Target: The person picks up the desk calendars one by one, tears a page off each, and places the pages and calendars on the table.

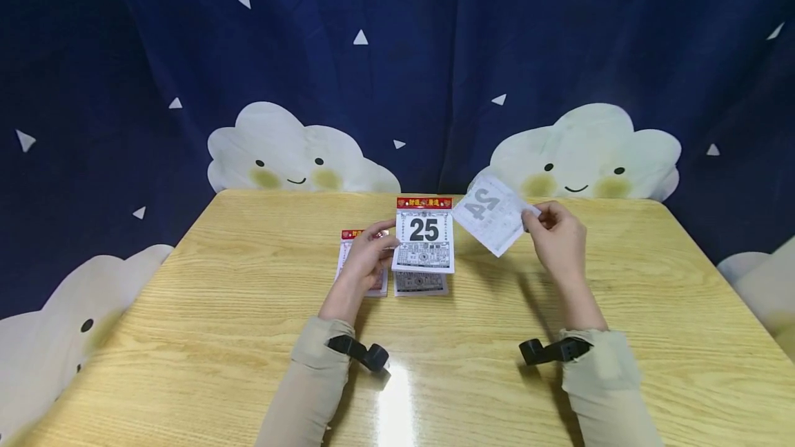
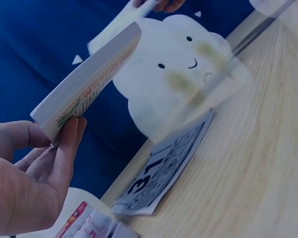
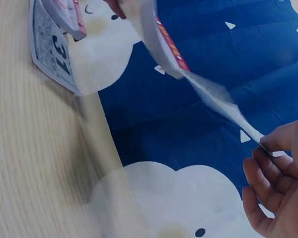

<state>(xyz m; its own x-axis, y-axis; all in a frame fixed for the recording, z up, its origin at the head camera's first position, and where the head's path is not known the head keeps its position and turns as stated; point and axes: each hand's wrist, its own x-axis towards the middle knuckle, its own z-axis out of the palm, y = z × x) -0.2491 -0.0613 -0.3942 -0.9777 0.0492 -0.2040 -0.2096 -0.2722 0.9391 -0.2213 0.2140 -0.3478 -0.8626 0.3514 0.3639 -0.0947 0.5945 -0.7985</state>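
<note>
A tear-off calendar (image 1: pixel 425 236) with a red header and a large 25 is held above the table by my left hand (image 1: pixel 368 254), thumb and fingers gripping its left edge. In the left wrist view, the thick pad (image 2: pixel 89 74) tilts away from the fingers. My right hand (image 1: pixel 560 236) pinches a thin calendar sheet (image 1: pixel 491 216) by its right corner, its faint number showing through the paper. The sheet's left corner is close to the calendar's right edge; I cannot tell whether they are joined. Beneath the held calendar lies a printed sheet (image 2: pixel 156 171) marked 31.
A second red-headed calendar (image 1: pixel 377 286) lies on the wooden table (image 1: pixel 248 357), partly covered by my left hand. A dark blue curtain (image 1: pixel 422 74) with white clouds hangs behind the table's far edge. Each sleeve carries a black wrist camera (image 1: pixel 553 350).
</note>
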